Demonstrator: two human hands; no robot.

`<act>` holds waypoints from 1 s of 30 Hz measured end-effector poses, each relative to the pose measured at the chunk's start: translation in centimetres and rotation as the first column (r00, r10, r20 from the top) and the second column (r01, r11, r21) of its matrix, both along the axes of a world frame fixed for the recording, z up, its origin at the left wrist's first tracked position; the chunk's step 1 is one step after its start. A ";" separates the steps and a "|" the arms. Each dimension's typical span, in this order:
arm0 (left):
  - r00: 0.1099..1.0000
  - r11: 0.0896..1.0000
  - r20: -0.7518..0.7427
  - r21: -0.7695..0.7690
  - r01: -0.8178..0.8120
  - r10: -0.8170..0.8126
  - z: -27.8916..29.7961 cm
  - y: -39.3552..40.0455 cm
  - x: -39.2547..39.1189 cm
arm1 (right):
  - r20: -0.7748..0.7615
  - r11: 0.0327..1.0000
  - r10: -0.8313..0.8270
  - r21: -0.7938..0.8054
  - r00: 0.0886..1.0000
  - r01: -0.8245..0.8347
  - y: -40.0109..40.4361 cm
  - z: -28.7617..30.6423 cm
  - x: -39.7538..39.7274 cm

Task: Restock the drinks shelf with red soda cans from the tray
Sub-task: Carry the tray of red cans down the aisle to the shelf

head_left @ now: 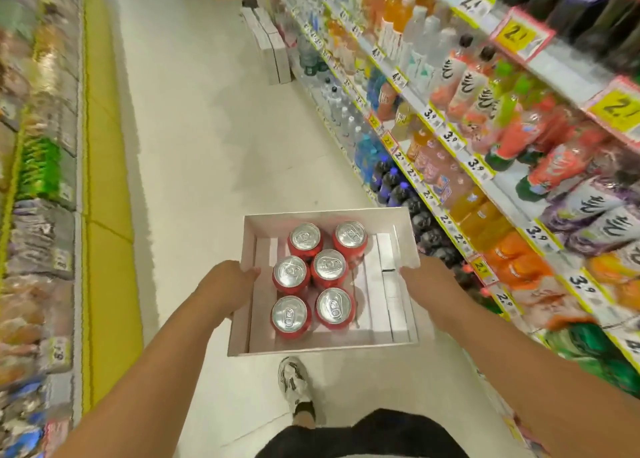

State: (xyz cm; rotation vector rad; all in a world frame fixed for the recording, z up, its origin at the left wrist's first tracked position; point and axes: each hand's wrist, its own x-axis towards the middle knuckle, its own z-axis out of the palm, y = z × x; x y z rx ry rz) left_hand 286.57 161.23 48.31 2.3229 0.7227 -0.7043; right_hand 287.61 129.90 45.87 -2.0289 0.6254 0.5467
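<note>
Between both hands [228, 291], tray [405, 236], six cans [325, 267]

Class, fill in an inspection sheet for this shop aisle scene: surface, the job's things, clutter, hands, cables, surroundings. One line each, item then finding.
Surface: pale aisle floor, no spills seen.
Job's things: white tray carried level above the floor; six red soda cans upright in it, two columns of three, grouped toward its left side; right side bare.
Clutter: stacked white boxes on the floor against the drinks shelf further down the aisle.
Hands: left hand grips the tray's left wall; right hand grips its right wall.
Cables: nothing seen.
Surroundings: bottled drinks with yellow price tags on the right; blurred packaged goods on the left; another person's legs at the far end.
</note>
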 end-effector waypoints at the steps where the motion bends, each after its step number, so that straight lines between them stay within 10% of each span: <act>1: 1.000 1.000 -0.011 -0.012 0.027 -0.027 -0.1 1.0 2.0 | -0.002 0.999 -0.042 0.008 0.999 0.042 0.9 -0.1 1.3; 30: 0.763 0.765 -0.112 0.028 0.643 -0.637 -14.5 5.2 57.0 | -0.080 0.749 -0.659 0.023 0.748 0.662 12.7 -15.3 35.6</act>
